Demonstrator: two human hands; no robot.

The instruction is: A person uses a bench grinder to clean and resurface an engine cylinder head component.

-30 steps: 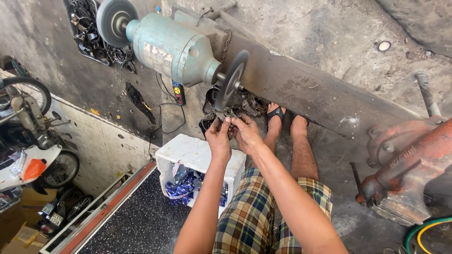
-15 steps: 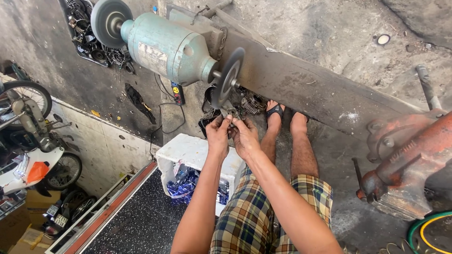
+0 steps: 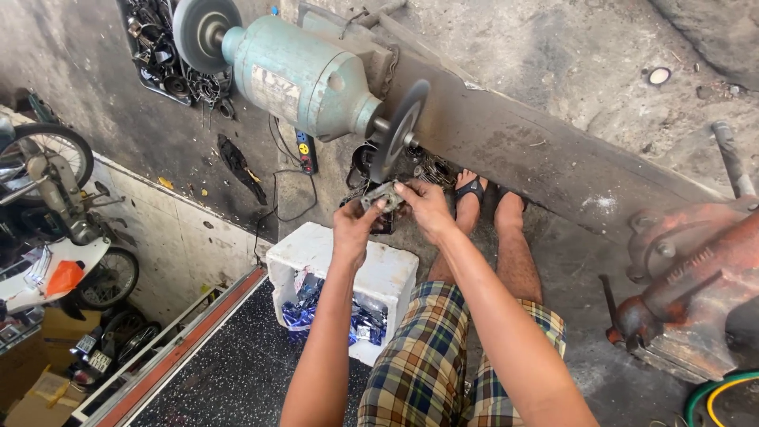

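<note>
At the far left stand a bicycle wheel [image 3: 49, 150] and a white motorbike with an orange patch [image 3: 55, 273]. Along the wall hangs a dark rack of metal parts [image 3: 162, 59], and beside it sits a pale green bench grinder [image 3: 304, 75] with a grey wheel [image 3: 204, 32] on its left end and a thin dark disc [image 3: 399, 128] on its right end. Below, a white foam box [image 3: 312, 257] holds blue wrappers. The left hand [image 3: 353, 229] is closed, fingers curled around the lower edge of a small grey metal part [image 3: 383, 194], which sits just under the disc; whether it touches the disc cannot be told. The right hand [image 3: 427, 209] grips the same part from the other side, thumb and fingers pinched on it. Beyond are the person's sandalled feet [image 3: 486, 202] and plaid shorts [image 3: 443, 356]. At the far right a rusty red vise [image 3: 696, 285] stands over green and yellow hoses [image 3: 723, 391].
</note>
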